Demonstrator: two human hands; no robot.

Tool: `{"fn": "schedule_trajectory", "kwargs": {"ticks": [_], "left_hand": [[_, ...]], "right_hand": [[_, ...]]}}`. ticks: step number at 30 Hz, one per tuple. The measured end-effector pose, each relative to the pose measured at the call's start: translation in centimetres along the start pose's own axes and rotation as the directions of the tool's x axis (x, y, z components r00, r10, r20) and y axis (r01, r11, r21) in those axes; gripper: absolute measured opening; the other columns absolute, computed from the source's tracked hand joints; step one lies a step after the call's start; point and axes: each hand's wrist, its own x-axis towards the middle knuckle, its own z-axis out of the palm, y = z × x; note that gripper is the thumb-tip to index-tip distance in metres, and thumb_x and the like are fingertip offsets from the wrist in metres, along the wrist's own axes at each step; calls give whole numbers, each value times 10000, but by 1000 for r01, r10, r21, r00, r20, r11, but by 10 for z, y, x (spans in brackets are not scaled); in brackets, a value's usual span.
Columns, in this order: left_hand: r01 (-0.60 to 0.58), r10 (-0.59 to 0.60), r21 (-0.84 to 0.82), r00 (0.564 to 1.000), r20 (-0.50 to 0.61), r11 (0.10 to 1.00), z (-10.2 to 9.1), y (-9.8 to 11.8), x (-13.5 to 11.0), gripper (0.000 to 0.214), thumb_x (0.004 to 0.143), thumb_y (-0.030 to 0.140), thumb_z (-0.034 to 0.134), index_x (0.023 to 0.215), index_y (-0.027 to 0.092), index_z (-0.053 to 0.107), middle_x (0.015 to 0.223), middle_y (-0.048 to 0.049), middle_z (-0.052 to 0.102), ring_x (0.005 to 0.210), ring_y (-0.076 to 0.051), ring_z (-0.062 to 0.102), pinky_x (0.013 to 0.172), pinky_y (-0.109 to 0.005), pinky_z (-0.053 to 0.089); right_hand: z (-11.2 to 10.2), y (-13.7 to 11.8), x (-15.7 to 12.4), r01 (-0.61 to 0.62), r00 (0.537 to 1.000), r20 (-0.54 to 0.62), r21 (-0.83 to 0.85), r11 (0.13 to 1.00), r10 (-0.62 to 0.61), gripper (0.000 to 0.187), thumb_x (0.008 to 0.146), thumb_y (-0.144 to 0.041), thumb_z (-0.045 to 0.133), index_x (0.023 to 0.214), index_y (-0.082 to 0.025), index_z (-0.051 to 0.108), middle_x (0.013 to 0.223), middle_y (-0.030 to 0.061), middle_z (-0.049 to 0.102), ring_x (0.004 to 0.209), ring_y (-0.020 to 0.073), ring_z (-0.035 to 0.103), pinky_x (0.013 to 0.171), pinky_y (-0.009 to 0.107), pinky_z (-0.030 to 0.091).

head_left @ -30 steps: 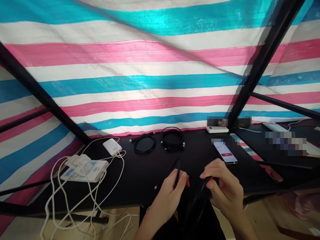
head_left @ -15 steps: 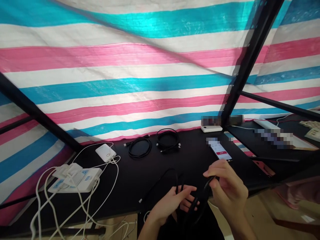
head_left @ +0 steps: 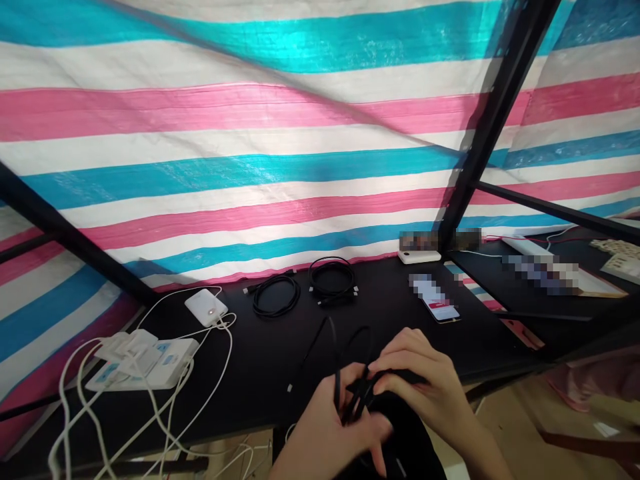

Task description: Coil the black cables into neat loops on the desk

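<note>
A black cable [head_left: 356,400] is bunched in loops between my two hands at the table's front edge. My left hand [head_left: 336,427] is closed around the loops from the left, its thumb blurred. From the right, my right hand [head_left: 417,377] pinches the same cable with thumb and fingers. One loose end runs up over the tabletop and down to a light-coloured plug lying left of my hands. Farther back lie two coiled black cables, the left coil [head_left: 276,295] and the right coil [head_left: 332,279], each with its plugs showing.
A white power strip [head_left: 173,360] with tangled white cords sits at the left, with a white box-shaped device [head_left: 206,308] behind it. A phone [head_left: 440,307] lies at the right. Black frame bars [head_left: 493,133] and a striped sheet [head_left: 260,167] enclose the table [head_left: 390,293].
My hands have come together, the right moving left to meet the left. The cable that hung between them is now gathered in both, and its loose end has shifted slightly.
</note>
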Motion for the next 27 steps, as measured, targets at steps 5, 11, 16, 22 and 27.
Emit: {"fn": "schedule_trajectory", "kwargs": {"ticks": [5, 11, 16, 22, 27], "left_hand": [[-65, 101, 207, 980, -170, 976, 1, 7, -5, 216, 770, 372, 622, 815, 164, 660, 532, 58, 542, 381, -43, 359, 397, -185, 297], [-164, 182, 116, 970, -161, 980, -15, 6, -14, 279, 731, 422, 648, 833, 184, 753, 703, -46, 698, 435, -97, 449, 364, -213, 322], [-195, 199, 43, 947, -251, 980, -19, -5, -15, 381, 705, 520, 643, 703, 149, 728, 633, -52, 664, 336, -50, 359, 303, -198, 234], [-260, 226, -42, 901, -370, 965, -17, -18, -12, 574, 730, 704, 494, 526, 170, 542, 285, 57, 326, 274, -53, 275, 378, -226, 256], [-252, 177, -187, 923, -343, 950, -13, -16, -9, 604, 760, 728, 413, 477, 197, 458, 264, 57, 283, 301, -73, 292, 435, -250, 302]], "right_hand": [[2, 0, 0, -113, 993, 26, 11, 994, 112, 162, 836, -256, 640, 991, -250, 684, 918, 50, 669, 857, 183, 629, 736, 296, 515], [-10, 16, -9, -265, 953, 128, -86, 960, 274, 428, 754, -254, 704, 1171, -274, 609, 1101, 69, 654, 1036, 242, 592, 861, 390, 509], [-15, 12, -14, -302, 946, 133, 31, 953, 296, 184, 731, -250, 706, 915, -241, 709, 840, 40, 700, 854, 222, 649, 713, 293, 539], [-17, 7, -12, -265, 964, 76, 223, 938, 254, 131, 798, -191, 614, 855, -247, 717, 642, -24, 666, 544, 111, 611, 525, 179, 489], [-18, 7, -10, -229, 973, 71, 212, 950, 219, 192, 835, -156, 572, 899, -234, 735, 605, -5, 662, 578, 134, 631, 563, 213, 516]]}}
